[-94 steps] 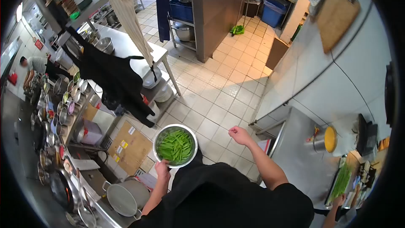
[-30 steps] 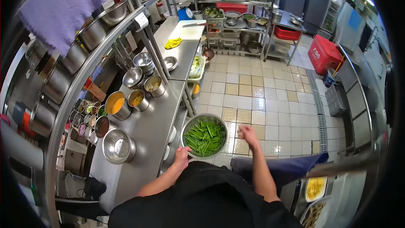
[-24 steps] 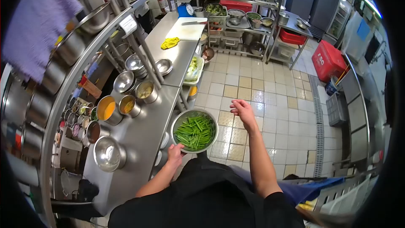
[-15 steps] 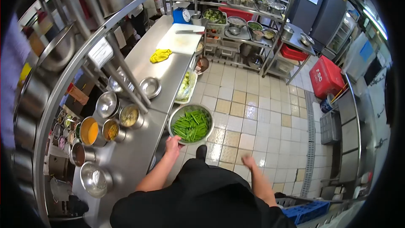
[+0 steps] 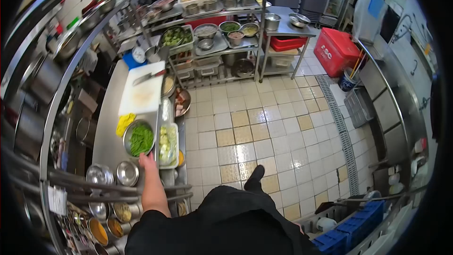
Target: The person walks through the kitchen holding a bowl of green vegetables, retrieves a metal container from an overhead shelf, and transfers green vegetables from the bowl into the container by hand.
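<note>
My left hand (image 5: 147, 160) is closed on the near rim of a round metal bowl (image 5: 126, 147). Inside lie long green vegetable pieces (image 5: 141, 140) that look like green beans. The bowl is over the steel counter, beside a crumpled yellow cloth (image 5: 125, 124); whether its base touches the counter I cannot tell. Beyond the cloth lies a white cutting board (image 5: 140, 95) with a knife (image 5: 147, 77) on it. To the bowl's right is a tray of pale green chopped vegetables (image 5: 167, 146). Only a sliver of skin shows at my right side; my right hand is hidden by my dark clothing.
Small metal bowls (image 5: 127, 173) and pots of sauce (image 5: 98, 231) stand nearer me on the left. Steel shelving (image 5: 222, 82) with food containers runs across the back. A red cooler box (image 5: 336, 52), a floor drain (image 5: 337, 127) and blue crates (image 5: 351, 226) are on the right.
I have moved forward along the counter. My left hand has carried the bowl from over the floor to over the counter beside the cloth. My right hand has dropped from sight.
</note>
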Motion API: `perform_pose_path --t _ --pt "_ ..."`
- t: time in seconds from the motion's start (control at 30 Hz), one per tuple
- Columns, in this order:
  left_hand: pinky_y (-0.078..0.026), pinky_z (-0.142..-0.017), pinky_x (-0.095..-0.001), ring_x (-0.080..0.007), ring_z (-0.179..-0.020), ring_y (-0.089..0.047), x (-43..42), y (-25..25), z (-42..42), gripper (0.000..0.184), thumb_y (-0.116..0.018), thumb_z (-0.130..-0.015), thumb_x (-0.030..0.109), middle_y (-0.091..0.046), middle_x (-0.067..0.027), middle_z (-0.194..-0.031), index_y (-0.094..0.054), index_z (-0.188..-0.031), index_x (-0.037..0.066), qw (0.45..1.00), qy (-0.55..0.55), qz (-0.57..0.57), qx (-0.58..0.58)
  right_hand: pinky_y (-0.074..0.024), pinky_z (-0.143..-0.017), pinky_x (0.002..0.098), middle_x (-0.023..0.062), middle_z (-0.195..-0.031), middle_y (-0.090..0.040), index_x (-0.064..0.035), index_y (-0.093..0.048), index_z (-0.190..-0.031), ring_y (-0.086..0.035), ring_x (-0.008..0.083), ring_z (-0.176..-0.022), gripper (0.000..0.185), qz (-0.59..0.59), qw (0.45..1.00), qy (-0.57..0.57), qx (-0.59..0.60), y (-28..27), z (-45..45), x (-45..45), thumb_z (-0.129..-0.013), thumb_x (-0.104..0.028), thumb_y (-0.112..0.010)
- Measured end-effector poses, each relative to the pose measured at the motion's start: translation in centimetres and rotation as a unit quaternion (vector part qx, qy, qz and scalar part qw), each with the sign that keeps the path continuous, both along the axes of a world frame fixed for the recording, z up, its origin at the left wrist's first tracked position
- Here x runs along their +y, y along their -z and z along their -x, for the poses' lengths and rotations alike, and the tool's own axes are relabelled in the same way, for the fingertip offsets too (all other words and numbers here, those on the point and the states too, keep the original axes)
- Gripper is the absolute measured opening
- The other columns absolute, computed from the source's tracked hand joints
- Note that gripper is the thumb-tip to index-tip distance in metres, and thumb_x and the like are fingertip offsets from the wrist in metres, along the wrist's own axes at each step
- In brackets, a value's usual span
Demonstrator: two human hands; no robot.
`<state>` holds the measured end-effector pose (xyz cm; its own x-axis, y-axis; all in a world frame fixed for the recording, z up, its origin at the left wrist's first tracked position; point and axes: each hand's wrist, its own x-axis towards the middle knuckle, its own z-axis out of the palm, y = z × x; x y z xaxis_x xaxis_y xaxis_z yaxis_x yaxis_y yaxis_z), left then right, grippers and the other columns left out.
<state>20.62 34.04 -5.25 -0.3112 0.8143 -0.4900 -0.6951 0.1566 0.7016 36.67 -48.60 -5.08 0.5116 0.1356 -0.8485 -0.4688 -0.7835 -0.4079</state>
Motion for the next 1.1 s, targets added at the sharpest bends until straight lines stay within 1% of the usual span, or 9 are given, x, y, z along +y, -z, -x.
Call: perform_pose_path --t 0.17,0.27,0.33,0.43,0.53,0.67,0.9,1.03,1.1 --pt "-0.039 -0.098 -0.0429 -0.0359 -0.12 -0.044 -2.1 -1.5 -3.6 0.081 -0.048 -0.085 0.062 -0.028 -0.014 -0.144 -0.031 -0.139 0.005 0.998 -0.024 0.052 0.024 -0.0403 -0.048 0.0272 0.0068 -0.085 -0.061 -0.008 -0.058 -0.105 -0.051 0.0157 -0.057 0.022 -0.038 0.999 0.015 0.008 1.0 -11.6 5.0 -0.09 -0.02 -0.046" --pt "-0.047 -0.084 -0.0401 -0.0333 -0.101 -0.054 -6.8 -0.8 -6.9 0.074 -0.049 -0.085 0.06 -0.044 -0.0163 -0.125 -0.042 -0.128 0.001 0.984 -0.042 0.106 0.133 -0.04 -0.044 0.0284 0.0077 -0.082 -0.061 -0.0075 -0.057 -0.11 -0.055 0.017 -0.055 0.026 -0.047 0.952 0.284 0.105 8.2 -21.4 2.0 -0.091 -0.021 -0.045" --pt "-0.052 -0.068 -0.0373 -0.03 -0.082 -0.059 -10.1 -0.2 -11.4 0.065 -0.049 -0.086 0.057 -0.054 -0.0163 -0.106 -0.05 -0.117 0.0 0.964 -0.054 0.156 0.209 -0.0401 -0.042 0.0298 0.0081 -0.08 -0.061 -0.0053 -0.057 -0.105 -0.055 0.0185 -0.053 0.023 -0.022 0.955 0.287 0.07 7.4 -28.4 0.6 -0.09 -0.02 -0.047" --pt "-0.04 -0.033 -0.0297 -0.0215 -0.046 -0.051 -12.9 5.9 -16.4 0.033 -0.047 -0.091 0.038 -0.053 -0.0103 -0.071 -0.052 -0.089 0.005 0.909 0.219 0.255 0.247 -0.0392 -0.038 0.0321 0.0092 -0.076 -0.06 -0.003 -0.057 -0.095 -0.055 0.0198 -0.05 0.018 0.014 0.956 0.292 0.014 8.3 -38.5 -1.1 -0.086 -0.018 -0.051" --pt "-0.048 -0.046 -0.0334 -0.0244 -0.059 -0.059 -17.1 5.7 -24.8 0.027 -0.054 -0.088 0.029 -0.057 -0.0107 -0.084 -0.052 -0.103 0.006 0.739 0.525 0.279 0.316 -0.037 -0.035 0.0314 0.0096 -0.072 -0.058 -0.0024 -0.058 -0.086 -0.055 0.019 -0.051 0.016 0.008 0.965 0.261 -0.027 10.1 -49.6 0.6 -0.083 -0.018 -0.053" --pt "-0.048 -0.052 -0.0357 -0.0244 -0.066 -0.061 -18.8 7.6 -36.4 0.036 -0.058 -0.086 0.026 -0.059 -0.0107 -0.099 -0.052 -0.115 0.006 0.593 0.653 0.209 0.423 -0.0389 -0.04 0.0276 0.0065 -0.069 -0.057 -0.0018 -0.059 -0.079 -0.053 0.014 -0.052 0.016 -0.143 0.966 0.178 -0.117 3.1 -65.7 8.7 -0.082 -0.017 -0.055" --pt "-0.05 -0.054 -0.0376 -0.0249 -0.065 -0.062 -17.7 11.4 -57.9 0.027 -0.054 -0.087 0.023 -0.062 -0.0151 -0.1 -0.061 -0.106 0.005 0.589 0.64 0.223 0.442 -0.0436 -0.05 0.0281 0.0051 -0.076 -0.062 -0.0043 -0.062 -0.091 -0.056 0.0131 -0.06 0.017 -0.195 0.927 0.172 -0.27 1.5 -81.6 14.0 -0.085 -0.018 -0.053" --pt "-0.051 -0.062 -0.0395 -0.0278 -0.072 -0.063 -19.0 11.0 -75.6 0.027 -0.053 -0.086 0.023 -0.064 -0.017 -0.096 -0.065 -0.102 0.004 0.384 0.752 0.127 0.521 -0.0404 -0.046 0.0277 0.0035 -0.068 -0.06 -0.0052 -0.063 -0.082 -0.054 0.013 -0.053 0.019 -0.042 0.99 0.047 -0.126 6.8 -80.8 6.5 -0.084 -0.023 -0.057" --pt "-0.05 -0.074 -0.0411 -0.0302 -0.087 -0.062 -19.5 13.8 -86.6 0.03 -0.053 -0.085 0.028 -0.064 -0.0176 -0.1 -0.067 -0.096 0.005 0.158 0.776 -0.105 0.601 -0.0439 -0.045 0.0322 0.0104 -0.068 -0.064 -0.0001 -0.066 -0.078 -0.059 0.0177 -0.053 0.027 -0.018 0.978 0.182 -0.096 8.1 -77.0 2.5 -0.08 -0.025 -0.057"
